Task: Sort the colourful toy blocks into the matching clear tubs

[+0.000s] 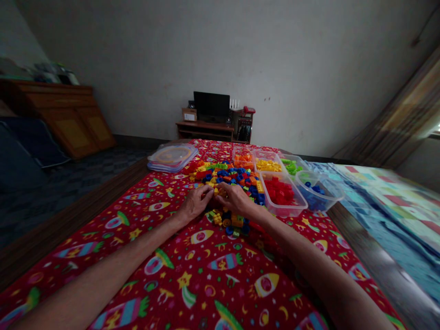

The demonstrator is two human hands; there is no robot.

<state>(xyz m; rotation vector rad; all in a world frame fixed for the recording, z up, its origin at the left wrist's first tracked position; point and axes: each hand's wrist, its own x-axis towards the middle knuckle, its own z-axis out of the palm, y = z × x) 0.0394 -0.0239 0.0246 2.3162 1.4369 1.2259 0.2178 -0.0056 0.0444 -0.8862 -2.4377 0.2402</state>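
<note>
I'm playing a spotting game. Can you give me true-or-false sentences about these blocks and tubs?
The left hand and right hand meet at the pile of mixed blocks. True.
The tub nearest the right hand holds green blocks. False: that clear tub holds red blocks.
The blue blocks sit in a round tub. True.
The stack of lids lies right of the tubs. False: the lids lie left of the pile.
The cloth is plain white. False: the cloth is red with rockets.

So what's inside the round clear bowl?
The round clear bowl holds blue bricks. How many lie underneath the top ones is hidden.
</note>
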